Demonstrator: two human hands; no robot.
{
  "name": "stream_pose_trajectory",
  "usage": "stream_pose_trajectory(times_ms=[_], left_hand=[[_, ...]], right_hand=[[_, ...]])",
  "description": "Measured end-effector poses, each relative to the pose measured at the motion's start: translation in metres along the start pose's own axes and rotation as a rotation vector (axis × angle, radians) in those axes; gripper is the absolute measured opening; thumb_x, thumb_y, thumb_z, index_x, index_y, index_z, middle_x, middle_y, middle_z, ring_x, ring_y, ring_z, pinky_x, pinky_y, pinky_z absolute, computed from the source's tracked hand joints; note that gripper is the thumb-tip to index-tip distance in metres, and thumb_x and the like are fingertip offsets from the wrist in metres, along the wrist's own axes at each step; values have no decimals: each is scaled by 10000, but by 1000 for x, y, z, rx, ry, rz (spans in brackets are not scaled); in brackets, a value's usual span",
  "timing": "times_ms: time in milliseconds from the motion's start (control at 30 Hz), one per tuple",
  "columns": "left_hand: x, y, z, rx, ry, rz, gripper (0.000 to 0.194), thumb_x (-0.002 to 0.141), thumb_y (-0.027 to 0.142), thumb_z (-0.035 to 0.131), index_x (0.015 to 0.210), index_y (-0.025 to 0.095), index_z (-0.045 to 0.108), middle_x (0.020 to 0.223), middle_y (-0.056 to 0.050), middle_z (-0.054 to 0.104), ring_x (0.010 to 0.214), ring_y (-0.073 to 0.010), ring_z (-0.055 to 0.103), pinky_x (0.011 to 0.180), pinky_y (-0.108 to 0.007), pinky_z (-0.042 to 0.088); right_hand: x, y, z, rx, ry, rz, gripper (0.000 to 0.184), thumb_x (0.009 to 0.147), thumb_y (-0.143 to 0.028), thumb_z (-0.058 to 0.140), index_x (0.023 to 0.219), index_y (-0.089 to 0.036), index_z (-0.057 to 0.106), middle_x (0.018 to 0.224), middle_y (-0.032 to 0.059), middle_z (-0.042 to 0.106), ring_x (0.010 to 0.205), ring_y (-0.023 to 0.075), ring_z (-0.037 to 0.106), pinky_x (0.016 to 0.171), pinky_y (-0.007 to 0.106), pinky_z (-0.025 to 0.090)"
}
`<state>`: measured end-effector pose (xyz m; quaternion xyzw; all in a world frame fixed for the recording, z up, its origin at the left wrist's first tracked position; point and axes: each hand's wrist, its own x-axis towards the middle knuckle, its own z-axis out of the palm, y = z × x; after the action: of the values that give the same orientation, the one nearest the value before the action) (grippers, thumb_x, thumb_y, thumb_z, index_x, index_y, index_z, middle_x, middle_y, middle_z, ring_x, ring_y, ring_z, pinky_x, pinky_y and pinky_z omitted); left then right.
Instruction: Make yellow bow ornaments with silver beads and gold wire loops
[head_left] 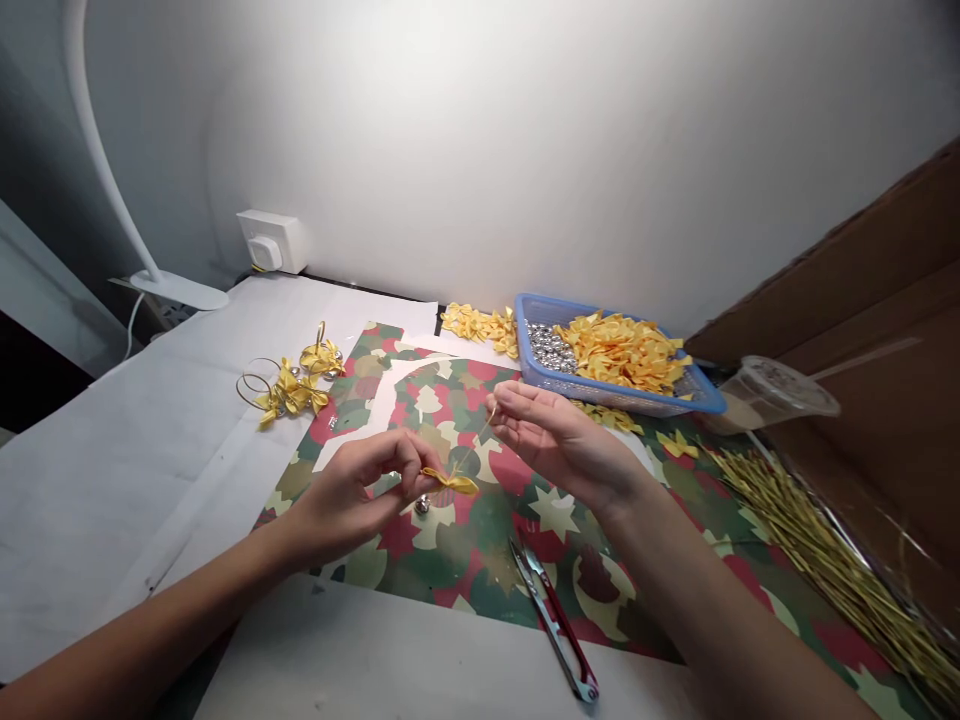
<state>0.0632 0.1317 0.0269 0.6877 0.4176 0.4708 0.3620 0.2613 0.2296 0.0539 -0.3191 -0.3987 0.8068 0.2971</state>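
My left hand (375,485) pinches a yellow ribbon bow (456,484) by one loop, above the patterned sheet. Just below its fingertips hangs a small silver bell (422,505). From the bow a thin golden tie (472,447) rises to my right hand (551,440), whose thumb and fingers are closed on the tie's upper end. Between the hands the tie looks stretched and slanted. Thread snips (553,620) lie on the sheet nearer to me, below the right hand, with nobody holding them.
A blue basket (622,395) holds silver bells and yellow bows. More bows (480,328) lie beside it. Finished-looking bow bunches with wire loops (292,390) rest at left. Golden stems (817,540) and a clear plastic cup (780,390) are at right. A lamp (180,288) stands far left.
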Motion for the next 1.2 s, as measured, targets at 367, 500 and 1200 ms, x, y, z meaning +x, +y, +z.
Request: stream_pose_trajectory(times_ms=[367,500,1200], left_hand=[[1,-3,-1,43,30,-43,79,827,155,587,753,174,567,792,-63,713,735,-150,699,628,-237,600],[2,-5,-2,129,47,42,131,833,98,555,734,182,540,777,-51,722,795,-171,733,648,-230,611],[-2,-10,1,467,127,473,223,813,1,603,727,184,509,752,-20,726,662,-99,685,504,-147,560]], right_hand=[[-1,-7,-3,78,123,-52,307,486,-265,928,685,-174,713,741,-19,631,675,67,600,670,122,555],[-1,-10,-7,88,143,-76,290,514,-247,922,703,-182,713,762,-14,624,688,73,611,688,112,574],[-20,-29,0,55,137,-141,225,599,-221,862,709,-210,667,751,-18,566,684,75,582,666,130,571]])
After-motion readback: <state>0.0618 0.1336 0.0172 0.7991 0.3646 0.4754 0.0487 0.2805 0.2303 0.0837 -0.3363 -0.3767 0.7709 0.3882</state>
